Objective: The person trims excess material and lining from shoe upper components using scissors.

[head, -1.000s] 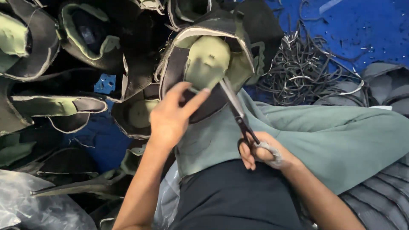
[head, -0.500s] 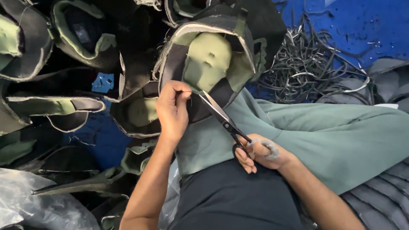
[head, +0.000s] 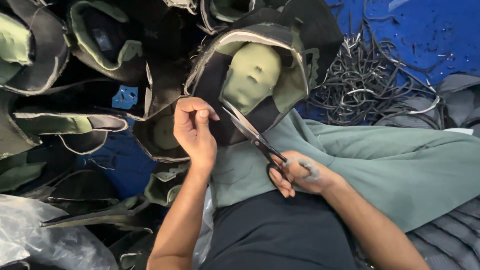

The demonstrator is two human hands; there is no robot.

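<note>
Blue floor strewn with shoe uppers: left hand (head: 192,131) pinches the black-and-green upper's (head: 250,80) edge, right hand (head: 299,174) grips part-open scissors (head: 252,136) mid-trim, needing steady aim.

Blue floor (head: 420,35) under heaped black-and-green shoe uppers (head: 100,55), tangled black trimmings (head: 370,85), crumpled clear plastic (head: 35,240).

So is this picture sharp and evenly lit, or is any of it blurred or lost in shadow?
Head view: mostly sharp, with crisp blades on the black-handled scissors in the right hand; the left hand is also clear. Light is soft and even on the green-and-black shoe upper, but the pile of dark uppers at left sinks into shadow; the clear plastic sheet shows mild glare.
</note>
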